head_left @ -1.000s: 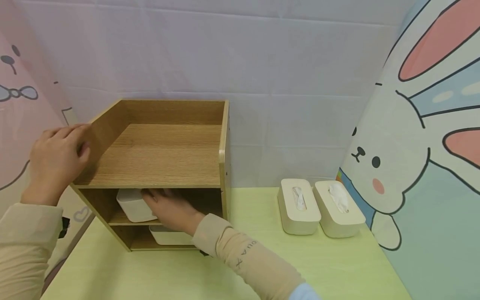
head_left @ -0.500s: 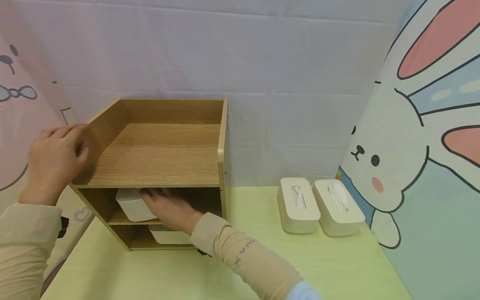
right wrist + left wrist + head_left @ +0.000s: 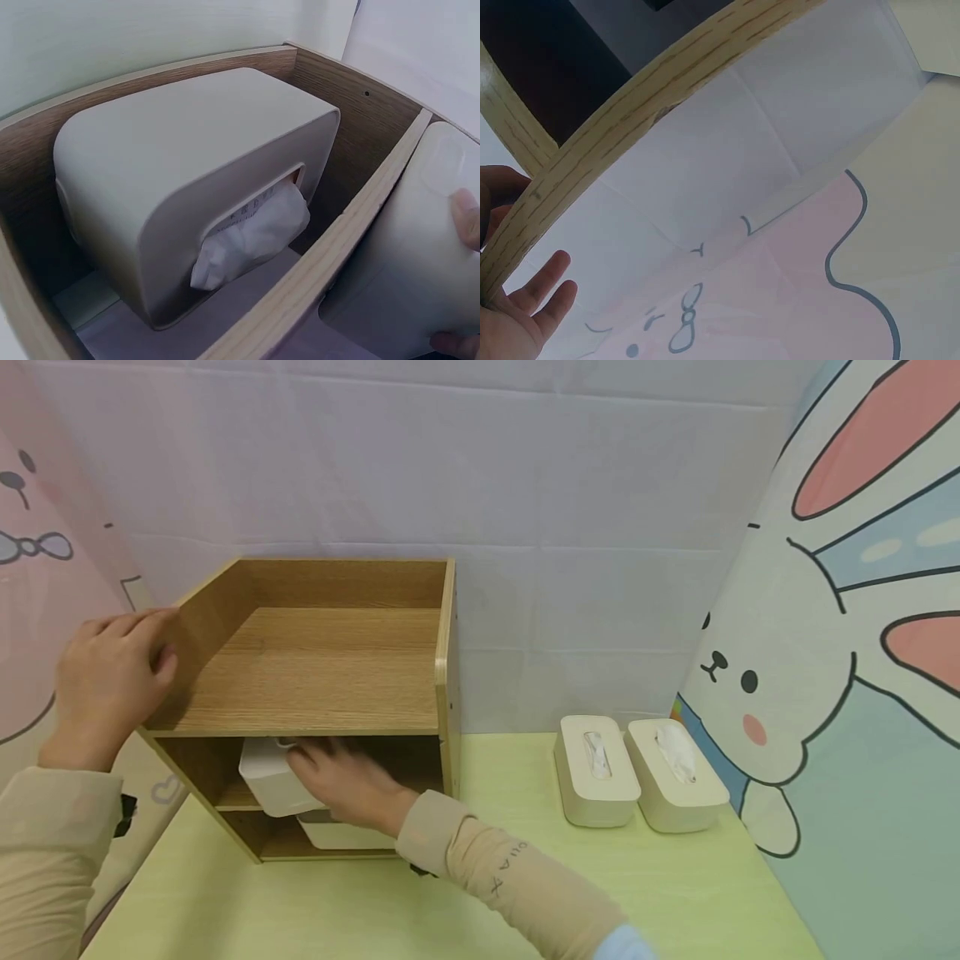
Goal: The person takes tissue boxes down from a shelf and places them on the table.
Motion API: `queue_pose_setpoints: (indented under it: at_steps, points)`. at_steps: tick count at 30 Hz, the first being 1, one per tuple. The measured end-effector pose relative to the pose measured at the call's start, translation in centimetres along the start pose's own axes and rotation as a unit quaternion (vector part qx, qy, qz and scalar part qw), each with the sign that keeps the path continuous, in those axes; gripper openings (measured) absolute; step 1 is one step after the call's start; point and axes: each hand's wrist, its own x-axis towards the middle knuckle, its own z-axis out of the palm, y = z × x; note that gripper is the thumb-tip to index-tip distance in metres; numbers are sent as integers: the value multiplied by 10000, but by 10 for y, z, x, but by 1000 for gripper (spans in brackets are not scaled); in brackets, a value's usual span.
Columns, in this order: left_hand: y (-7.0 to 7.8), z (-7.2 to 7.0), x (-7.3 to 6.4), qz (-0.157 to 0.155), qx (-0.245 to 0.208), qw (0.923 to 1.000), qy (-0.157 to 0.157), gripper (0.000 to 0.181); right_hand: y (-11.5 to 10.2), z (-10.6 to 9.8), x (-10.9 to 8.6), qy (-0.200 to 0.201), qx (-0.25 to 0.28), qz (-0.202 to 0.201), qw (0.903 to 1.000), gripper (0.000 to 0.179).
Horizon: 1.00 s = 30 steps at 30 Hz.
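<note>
A wooden shelf unit (image 3: pixel 345 670) stands on the table. My left hand (image 3: pixel 116 685) grips its left side panel; in the left wrist view the panel's edge (image 3: pixel 641 120) passes between the parts of the hand. Inside the middle compartment, my right hand (image 3: pixel 356 783) holds a white tissue box (image 3: pixel 273 783), which sticks out slightly past the shelf board. Fingers (image 3: pixel 469 225) press on this box's surface in the right wrist view. Below lies another tissue box (image 3: pixel 187 131) in the bottom compartment, a tissue (image 3: pixel 259 232) poking from its slot. The upper board hides the held box's back.
Two more tissue boxes, a left one (image 3: pixel 598 772) and a right one (image 3: pixel 677 777), stand side by side on the pale green table (image 3: pixel 480 893), right of the shelf. A white cloth (image 3: pixel 495 468) hangs behind, and a rabbit-printed sheet (image 3: pixel 780 693) is at the right.
The right hand has drawn the held tissue box a little forward and to the right, out over the compartment's front edge. The left hand stays on the side panel.
</note>
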Motion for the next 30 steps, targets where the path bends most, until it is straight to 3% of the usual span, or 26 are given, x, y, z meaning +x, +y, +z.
queue_pose_setpoints:
  at_steps: [21,30]
  points:
    - [1,-7,0,-90,70,9997,-202,38,10,-17,-37,511,121,-352,9980,47]
    - [1,-8,0,-84,87,9997,-200,37,13,-20,-53,1079,6,-698,9917,37]
